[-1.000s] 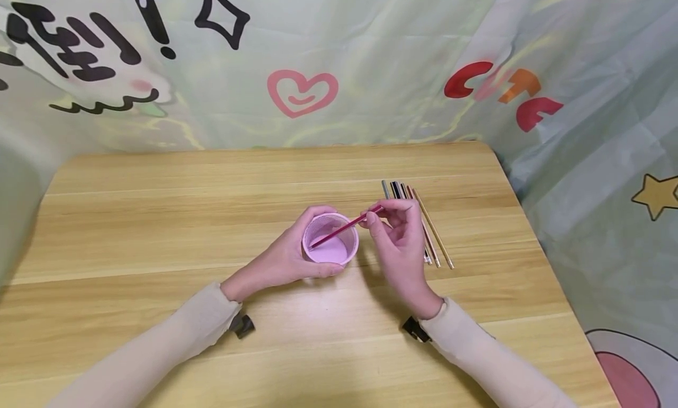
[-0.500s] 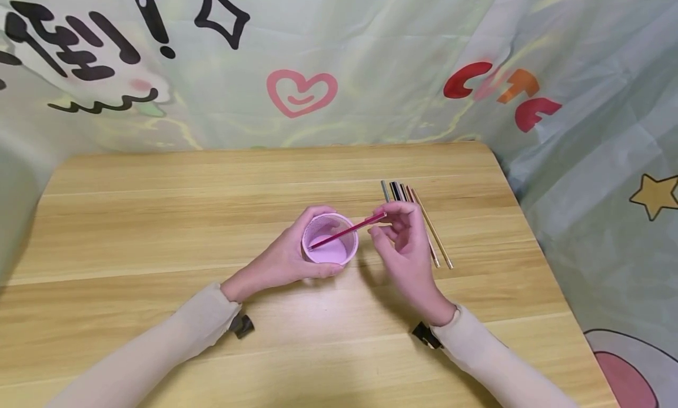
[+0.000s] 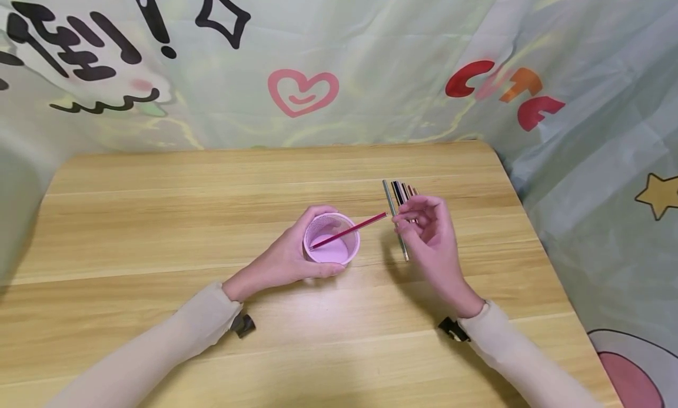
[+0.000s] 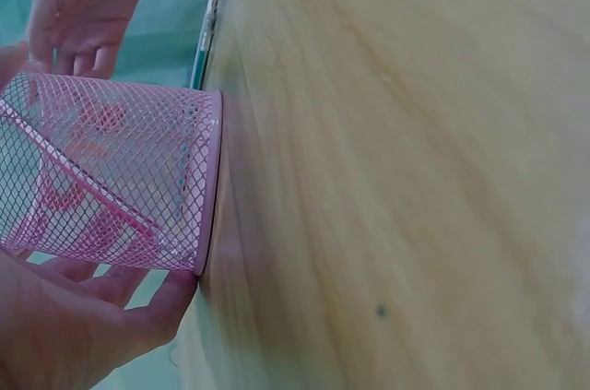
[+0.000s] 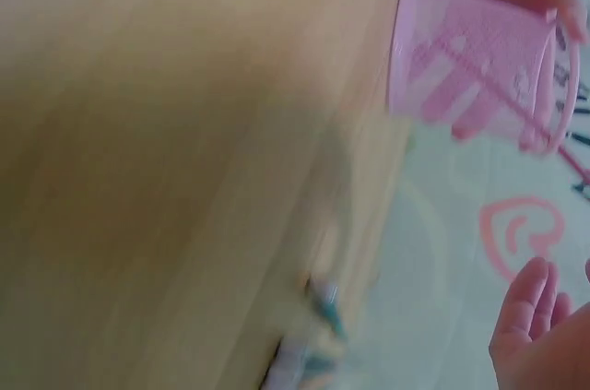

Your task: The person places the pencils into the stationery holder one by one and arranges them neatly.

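Note:
My left hand [image 3: 291, 255] grips a pink mesh pencil cup [image 3: 331, 256] around its side. The cup stands upright on the table, as the left wrist view shows. Inside it leans a dark red pencil [image 3: 352, 228], its lower tip at the cup's floor and its other end jutting past the rim to the right. To the right of that end, my right hand [image 3: 434, 243] hovers with loosely bent fingers and nothing in them. It overlaps a row of several pencils in the head view; a grey-blue pencil [image 3: 389, 196] lies leftmost, and the others are partly hidden behind the hand.
The wooden table [image 3: 159, 219] has rounded back corners. Behind it hangs a printed cloth [image 3: 371, 102] with a heart and lettering, which continues along the right side. A black wrist strap [image 3: 454, 329] shows at my right sleeve.
My right hand has let go of the red pencil, which now leans in the cup, and has moved right over the pencils. The left hand and cup have stayed put.

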Demonstrator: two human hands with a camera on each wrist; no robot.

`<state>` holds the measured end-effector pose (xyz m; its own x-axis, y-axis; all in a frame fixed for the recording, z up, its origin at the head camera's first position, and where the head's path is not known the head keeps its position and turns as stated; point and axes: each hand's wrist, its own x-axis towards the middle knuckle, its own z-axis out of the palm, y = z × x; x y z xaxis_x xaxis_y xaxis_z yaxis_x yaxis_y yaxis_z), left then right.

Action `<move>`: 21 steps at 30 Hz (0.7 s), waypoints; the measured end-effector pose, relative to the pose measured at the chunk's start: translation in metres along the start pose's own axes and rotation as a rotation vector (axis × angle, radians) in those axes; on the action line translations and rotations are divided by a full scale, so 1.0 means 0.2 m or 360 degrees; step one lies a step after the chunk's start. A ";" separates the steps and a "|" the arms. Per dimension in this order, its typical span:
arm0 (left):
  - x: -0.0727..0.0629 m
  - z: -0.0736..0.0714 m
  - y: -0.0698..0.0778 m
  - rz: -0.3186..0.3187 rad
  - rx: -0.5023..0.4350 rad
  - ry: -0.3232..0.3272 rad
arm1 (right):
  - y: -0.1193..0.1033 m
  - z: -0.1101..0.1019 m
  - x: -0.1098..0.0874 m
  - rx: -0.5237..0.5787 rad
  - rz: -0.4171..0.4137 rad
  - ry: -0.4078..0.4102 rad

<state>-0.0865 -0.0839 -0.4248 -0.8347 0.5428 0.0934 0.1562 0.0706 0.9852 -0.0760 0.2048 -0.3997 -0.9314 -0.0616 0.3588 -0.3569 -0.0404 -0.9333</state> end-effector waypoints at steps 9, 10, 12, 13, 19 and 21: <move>0.00 0.00 0.00 -0.0009 -0.0005 -0.0001 | 0.01 -0.21 0.10 -0.0386 0.0284 0.0015; 0.00 0.00 0.00 -0.0008 -0.0011 -0.0002 | 0.01 -0.23 0.11 -0.0441 0.0305 0.0004; 0.00 0.00 0.00 -0.0008 -0.0024 -0.0003 | 0.03 -0.27 0.13 -0.0534 0.0343 -0.0024; 0.00 0.01 0.00 -0.0007 -0.0030 -0.0004 | 0.03 -0.29 0.13 -0.0577 0.0362 -0.0038; 0.00 0.01 0.00 -0.0013 -0.0032 -0.0006 | 0.09 -0.42 0.17 -0.0801 0.0486 -0.0149; 0.00 0.01 0.00 -0.0013 -0.0027 -0.0007 | 0.11 -0.45 0.19 -0.0879 0.0517 -0.0198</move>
<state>-0.0860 -0.0830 -0.4249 -0.8336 0.5458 0.0845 0.1400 0.0608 0.9883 -0.1251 0.2917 -0.4072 -0.9946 -0.1003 0.0253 -0.0738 0.5163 -0.8532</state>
